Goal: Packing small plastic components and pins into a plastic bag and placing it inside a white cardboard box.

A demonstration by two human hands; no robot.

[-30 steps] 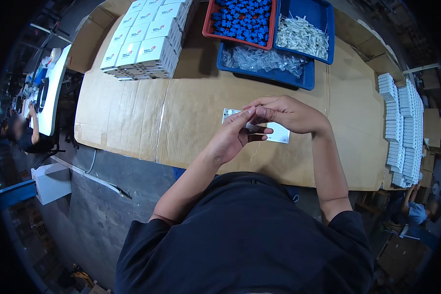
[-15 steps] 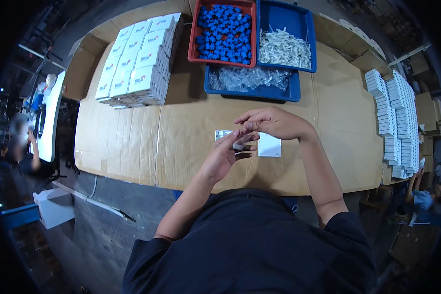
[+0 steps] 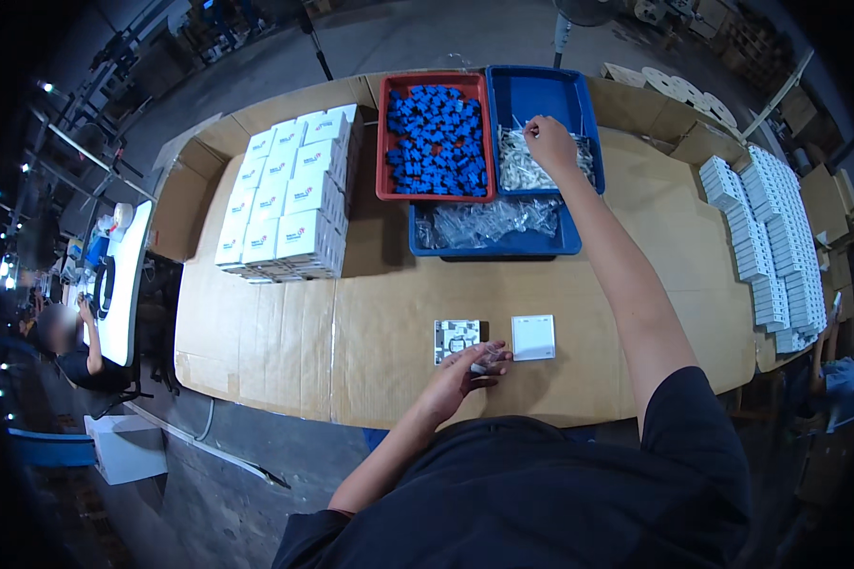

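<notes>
My left hand [image 3: 467, 370] is over the near part of the table, its fingers curled round a small clear plastic bag [image 3: 490, 358]. Just beyond it lies an opened-looking white box part with a grey-and-white patterned face [image 3: 457, 339]. A plain white square piece [image 3: 533, 338] rests to the right of those fingers. My right hand [image 3: 551, 145] is stretched over the blue tray [image 3: 533, 87] of small white parts [image 3: 527, 171]. Its fingers are pinched together; a thin white sliver shows by the fingertips, and whether they grip it is unclear.
A red tray [image 3: 383, 180] of blue plastic pieces stands beside the blue one. In front sits another blue tray [image 3: 503, 248] with clear plastic bags. White boxes [image 3: 289, 204] are stacked at left, more white stacks [image 3: 764, 242] at right. Cardboard walls [image 3: 176, 213] edge the table.
My hands, close together before, are apart now. The right one has reached far forward to the white parts, while the left stays near the white pieces. The whole view has shifted to show more beyond the table.
</notes>
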